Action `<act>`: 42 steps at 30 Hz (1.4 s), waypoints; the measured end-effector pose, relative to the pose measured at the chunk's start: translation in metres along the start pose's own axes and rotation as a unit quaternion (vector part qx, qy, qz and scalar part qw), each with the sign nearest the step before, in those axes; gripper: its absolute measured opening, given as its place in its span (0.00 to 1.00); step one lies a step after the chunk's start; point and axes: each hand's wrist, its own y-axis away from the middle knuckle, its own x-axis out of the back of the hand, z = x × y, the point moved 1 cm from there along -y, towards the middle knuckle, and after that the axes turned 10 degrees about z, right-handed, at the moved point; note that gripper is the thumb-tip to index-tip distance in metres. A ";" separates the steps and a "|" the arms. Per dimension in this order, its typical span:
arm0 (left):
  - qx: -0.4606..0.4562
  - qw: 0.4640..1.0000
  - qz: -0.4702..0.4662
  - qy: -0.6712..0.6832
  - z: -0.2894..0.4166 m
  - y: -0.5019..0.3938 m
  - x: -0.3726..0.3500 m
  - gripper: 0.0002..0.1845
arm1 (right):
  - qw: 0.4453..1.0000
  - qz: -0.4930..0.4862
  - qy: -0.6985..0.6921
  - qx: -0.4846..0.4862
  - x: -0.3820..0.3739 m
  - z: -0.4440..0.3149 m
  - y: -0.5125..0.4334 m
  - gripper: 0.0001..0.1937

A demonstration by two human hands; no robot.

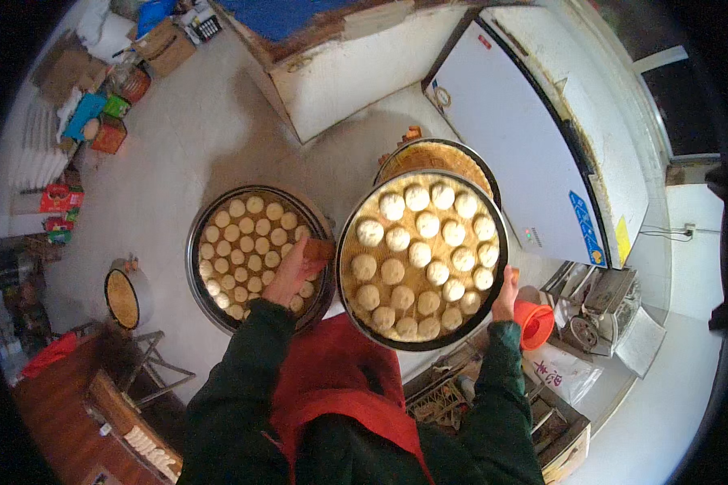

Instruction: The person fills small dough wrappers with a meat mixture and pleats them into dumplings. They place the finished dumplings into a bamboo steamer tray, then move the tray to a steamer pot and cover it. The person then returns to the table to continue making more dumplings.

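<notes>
Both my hands hold a round metal steamer tier (pixel 424 346) by its wooden side handles, in front of my red apron (pixel 340 394). My left hand (pixel 291 273) grips the left wooden handle (pixel 320 250). On the other side, my right hand (pixel 505 296) is closed around the right handle (pixel 515 276). Several round pale dough buns (pixel 427 224) sit spaced out on the tier's ridged liner. Below my left hand stands a second steamer (pixel 193 273), filled with closely set buns (pixel 247 244). The held tier partly covers a third steamer (pixel 440 157) with a bare liner.
A white chest freezer (pixel 509 121) stands at upper right, beyond a white partition (pixel 352 91). An orange-red bucket (pixel 534 327) and a metal machine (pixel 606 309) are at right. Cardboard boxes (pixel 164 48) line the left wall. A folding metal stand (pixel 155 370) is at lower left.
</notes>
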 end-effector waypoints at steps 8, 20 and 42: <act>0.059 0.996 0.031 0.067 -0.087 -0.049 0.010 0.32 | 0.997 -0.053 -0.011 0.060 -0.019 -0.002 -0.049 0.20; 0.052 0.988 0.039 0.142 -0.127 -0.075 -0.002 0.33 | 0.999 -0.027 0.042 -0.019 -0.007 0.019 -0.096 0.11; 0.062 0.987 0.141 -0.035 -0.332 0.125 0.112 0.13 | 0.664 -0.172 0.588 0.429 -0.121 -0.014 0.005 0.33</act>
